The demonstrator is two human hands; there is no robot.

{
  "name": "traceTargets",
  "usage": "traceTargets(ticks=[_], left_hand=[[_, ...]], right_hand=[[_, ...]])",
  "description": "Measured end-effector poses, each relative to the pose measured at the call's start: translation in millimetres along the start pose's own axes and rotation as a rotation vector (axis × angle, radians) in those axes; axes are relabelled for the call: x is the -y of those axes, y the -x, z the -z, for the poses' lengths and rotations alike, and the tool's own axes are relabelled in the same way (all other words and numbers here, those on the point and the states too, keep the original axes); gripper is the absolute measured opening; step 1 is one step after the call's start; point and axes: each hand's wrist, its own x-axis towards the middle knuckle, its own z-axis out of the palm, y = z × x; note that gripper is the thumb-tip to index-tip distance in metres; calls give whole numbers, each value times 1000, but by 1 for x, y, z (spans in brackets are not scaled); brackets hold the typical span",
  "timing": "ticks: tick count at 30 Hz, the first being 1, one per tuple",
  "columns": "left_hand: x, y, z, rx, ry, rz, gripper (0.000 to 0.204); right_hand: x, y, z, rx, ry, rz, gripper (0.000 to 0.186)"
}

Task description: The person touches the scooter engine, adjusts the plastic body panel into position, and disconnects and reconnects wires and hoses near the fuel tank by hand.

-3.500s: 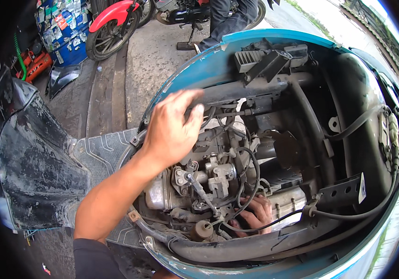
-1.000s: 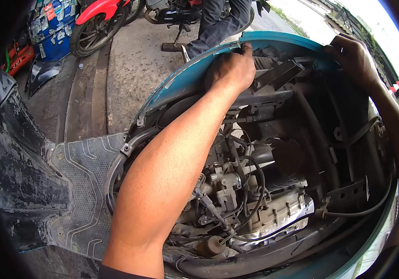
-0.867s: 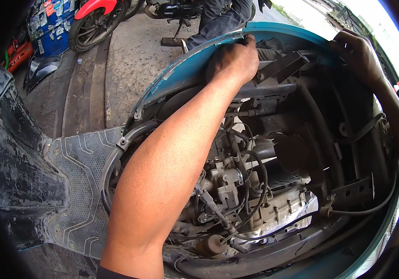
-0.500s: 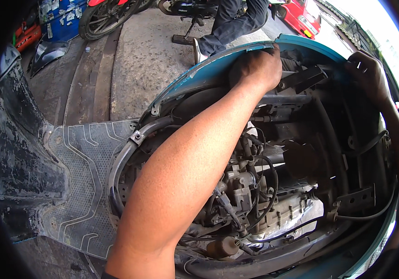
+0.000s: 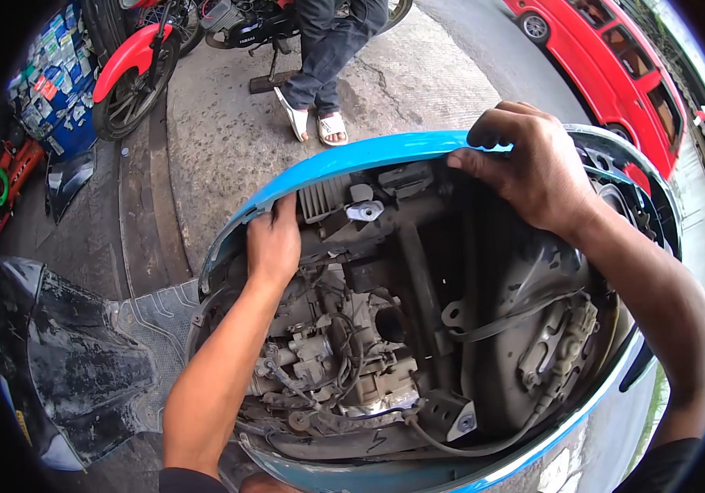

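Van of red colour (image 5: 587,62) now fills the edge at one o'clock, where half a second before only a part of a red vehicle was seen. Toward twelve o'clock a person (image 5: 320,33) stands, with both white sandals (image 5: 332,129) now in view. The blue body panel (image 5: 352,152) sits differently than before: along its thin curved rim, the smooth and bright outer face now shows. At eight o'clock the front shield (image 5: 73,353) is black, scuffed and peeling. The engine (image 5: 311,353), near six o'clock, is blocky, dusty grey metal.

Both hands are apart, with the panel's upper rim running between them. The right hand (image 5: 533,168), at two o'clock, is clamped on this rim. The left hand (image 5: 274,246), at nine o'clock, has moved forward and reaches to the inner edge; how tightly it closes, I cannot tell.
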Motion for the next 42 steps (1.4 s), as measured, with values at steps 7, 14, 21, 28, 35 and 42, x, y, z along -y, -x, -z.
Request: traceTargets(ticks=[7,14,21,28,35,42], left_hand=[[-62,127,-23,334,709,502,40],[-49,100,-50,455,901,737,40],[-45,78,-67,732,798,620,24],[-40,66,-77,781,1022,736,15],[-42,68,-77,667,1190,831,27],[-46,79,-66,674,883,818,14]], right_hand=[[-2,3,0,41,-89,-92,33],[3,1,-6,38,-212,-100,30],[2,-2,-5,133,-57,-74,31],[3,-5,-3,144,-17,-55,33],[3,-6,-4,128,-45,-65,34],[0,-9,-2,154,-41,-15,35]])
